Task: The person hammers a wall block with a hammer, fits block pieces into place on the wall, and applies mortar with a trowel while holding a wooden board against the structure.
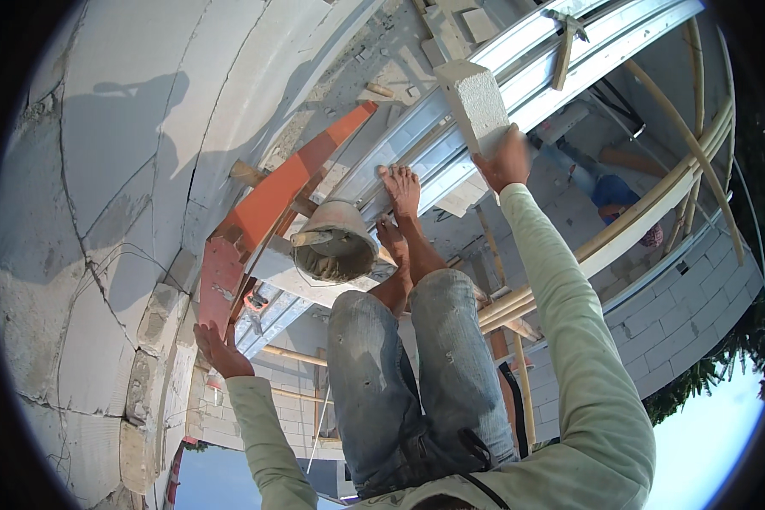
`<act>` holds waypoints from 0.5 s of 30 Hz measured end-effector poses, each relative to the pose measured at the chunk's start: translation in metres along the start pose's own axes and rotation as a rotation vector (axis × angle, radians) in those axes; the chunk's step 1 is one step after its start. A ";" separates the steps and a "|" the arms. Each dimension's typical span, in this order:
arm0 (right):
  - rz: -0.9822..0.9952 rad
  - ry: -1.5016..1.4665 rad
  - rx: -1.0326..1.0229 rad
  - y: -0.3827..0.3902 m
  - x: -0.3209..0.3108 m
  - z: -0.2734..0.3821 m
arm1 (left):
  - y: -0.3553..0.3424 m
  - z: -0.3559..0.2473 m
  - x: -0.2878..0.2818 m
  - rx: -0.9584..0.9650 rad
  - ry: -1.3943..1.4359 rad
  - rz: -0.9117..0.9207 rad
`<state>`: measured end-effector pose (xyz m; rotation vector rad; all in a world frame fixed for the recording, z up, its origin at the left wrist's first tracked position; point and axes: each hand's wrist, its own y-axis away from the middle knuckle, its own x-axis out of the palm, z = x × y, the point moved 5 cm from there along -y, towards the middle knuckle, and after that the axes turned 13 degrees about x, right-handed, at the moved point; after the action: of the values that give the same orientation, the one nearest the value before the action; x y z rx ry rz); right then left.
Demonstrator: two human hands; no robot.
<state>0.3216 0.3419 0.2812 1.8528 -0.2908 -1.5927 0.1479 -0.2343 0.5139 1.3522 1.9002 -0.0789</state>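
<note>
My right hand [506, 160], arm stretched forward, grips the near end of a pale aerated concrete block [476, 95] above the metal planks. At the left, my left hand [223, 350] has its fingers extended against the lower end of an orange-red steel beam [268, 194]; nothing shows in its palm. Between the beam and my bare feet stands a mortar-stained bucket [336, 242] with grey mortar inside and a scoop-like piece at its rim. Farther along the planks lies a hammer [565, 47] with a wooden handle.
Ribbed metal planks [433, 119] run under my feet, high above a lower level. A person in blue [612, 195] is below at the right, beyond bamboo poles [688, 170]. A large block wall [102, 170] rises at the left. A small orange-red tool [255, 299] lies on the planks.
</note>
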 end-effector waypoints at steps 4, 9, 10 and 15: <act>0.022 0.023 0.060 0.002 -0.007 0.004 | 0.020 0.013 0.008 0.014 -0.045 0.071; 0.110 0.003 0.130 -0.002 -0.011 0.013 | 0.050 0.006 0.036 -0.023 -0.083 0.134; 0.098 0.012 0.136 -0.003 -0.012 0.012 | 0.056 0.002 0.043 -0.042 -0.099 0.132; 0.120 0.041 0.157 -0.009 -0.006 0.010 | 0.062 0.005 0.056 -0.042 -0.117 0.233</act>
<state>0.3089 0.3489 0.2807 1.9445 -0.5110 -1.4849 0.1947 -0.1667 0.4986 1.4972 1.6288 -0.0016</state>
